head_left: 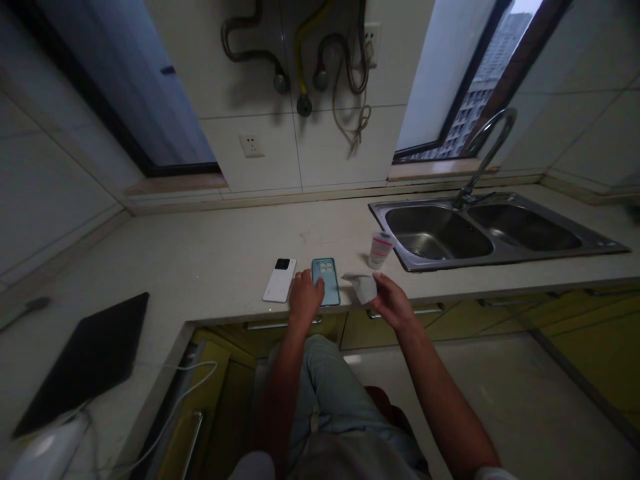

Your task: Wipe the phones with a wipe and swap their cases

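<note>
Left hand point(305, 299) rests half-open on teal-cased smartphone point(327, 283); right hand point(393, 303) pinches crumpled white tissue point(364, 289), both near stainless-steel sink point(433, 233)

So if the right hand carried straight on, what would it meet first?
Likely the tiled wall: the right hand seems to pass just left of the white cup, though depth is unclear.

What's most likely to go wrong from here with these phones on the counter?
The left hand rests on the teal-cased phone near the front edge of the counter, so a slip might push it off. The white phone lies close beside it, and the two might scrape. The right hand holds a white cloth near a small labelled cup beside the stainless steel sink; a careless swing might tip the cup in.
</note>
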The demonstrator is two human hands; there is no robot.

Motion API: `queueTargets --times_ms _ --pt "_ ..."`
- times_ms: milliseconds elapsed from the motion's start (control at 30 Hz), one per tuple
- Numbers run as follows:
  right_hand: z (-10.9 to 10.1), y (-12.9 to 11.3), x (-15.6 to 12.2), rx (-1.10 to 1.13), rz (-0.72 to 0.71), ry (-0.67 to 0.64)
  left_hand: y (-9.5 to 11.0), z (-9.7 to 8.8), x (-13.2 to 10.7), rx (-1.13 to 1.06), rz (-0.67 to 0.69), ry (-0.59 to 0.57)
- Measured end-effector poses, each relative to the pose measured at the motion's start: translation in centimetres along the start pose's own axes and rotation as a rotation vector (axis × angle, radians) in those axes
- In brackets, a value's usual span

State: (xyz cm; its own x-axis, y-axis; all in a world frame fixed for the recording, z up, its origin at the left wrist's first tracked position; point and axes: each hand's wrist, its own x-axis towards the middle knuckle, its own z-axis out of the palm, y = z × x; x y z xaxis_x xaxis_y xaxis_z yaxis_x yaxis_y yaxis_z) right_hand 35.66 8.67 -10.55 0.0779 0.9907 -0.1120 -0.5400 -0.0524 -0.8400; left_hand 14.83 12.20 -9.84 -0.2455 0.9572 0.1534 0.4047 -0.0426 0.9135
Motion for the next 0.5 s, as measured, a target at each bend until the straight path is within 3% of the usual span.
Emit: queueTargets --times_ms 67,200,300,400,500 --pt "-0.2 0.0 0.5 0.023 -0.019 0.009 -0.1 0.1 0.6 0.037 -0.058 -0.03" --pt "-0.1 -0.2 1.0 0.15 0.04 -0.026 -0.1 0.3 1.9 -0.153 -0.214 -0.009" --pt "0.0 -0.2 1.1 0.235 0.134 -0.081 -0.2 0.1 2.7 -0.16 -0.204 -0.018" --pt "-0.1 0.0 1.3 0.27 0.184 -0.084 -0.2 -0.3 2.7 -0.076 -0.134 -0.133" --pt "-0.1 0.1 1.5 0.254 0.176 -0.1 -0.4 -0.2 2.3 -0.126 -0.204 -0.25"
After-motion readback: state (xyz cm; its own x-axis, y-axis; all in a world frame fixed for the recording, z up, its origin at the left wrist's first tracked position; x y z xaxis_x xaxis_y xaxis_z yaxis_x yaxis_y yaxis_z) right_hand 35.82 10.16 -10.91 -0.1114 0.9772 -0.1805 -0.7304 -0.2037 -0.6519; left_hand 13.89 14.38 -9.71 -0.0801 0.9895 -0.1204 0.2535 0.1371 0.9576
